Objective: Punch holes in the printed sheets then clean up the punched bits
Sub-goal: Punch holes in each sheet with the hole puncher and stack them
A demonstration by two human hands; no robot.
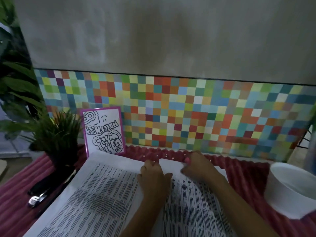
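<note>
Printed sheets lie spread on a red ribbed mat. My left hand rests on the sheets near their far edge, fingertips down on the paper. My right hand is beside it at the same edge, fingers curled toward the mat; blur hides whether they pinch anything. Small white punched bits are scattered on the mat just beyond both hands. A black hole punch lies on the mat at the left, away from both hands.
A white bowl stands on the mat at the right. A potted plant and a pink-framed drawing stand at the back left. A multicoloured checkered panel closes off the back.
</note>
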